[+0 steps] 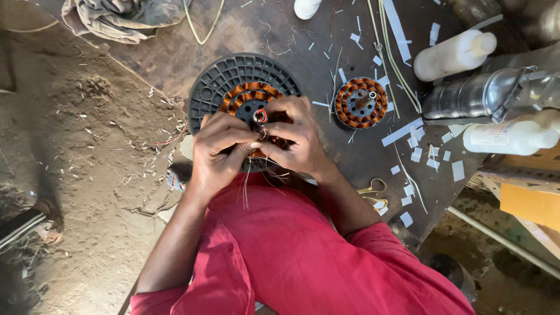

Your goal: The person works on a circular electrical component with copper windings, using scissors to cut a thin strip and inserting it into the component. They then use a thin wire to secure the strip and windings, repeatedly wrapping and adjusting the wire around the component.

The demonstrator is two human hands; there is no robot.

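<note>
while both hands, left hand (pixel 219 153) and right hand (pixel 294 137), pinch closed on fine wire leads (pixel 256 169), copper-wound stator (pixel 251 102) appears heavy, stiff; leads fragile, best gripped near windings.

Glossy copper wire coils gleam on the stator (pixel 251 96) under the hands, sitting on a matt grey ribbed plastic disc (pixel 219 81). A second copper-wound stator (pixel 361 103) rests on the dull, scuffed worktop (pixel 303 64) strewn with white paper strips (pixel 402 131). Smooth white plastic bottles (pixel 455 55) lie beside a shiny metal cylinder (pixel 481 93), with crumpled cloth (pixel 122 17) up top.
</note>
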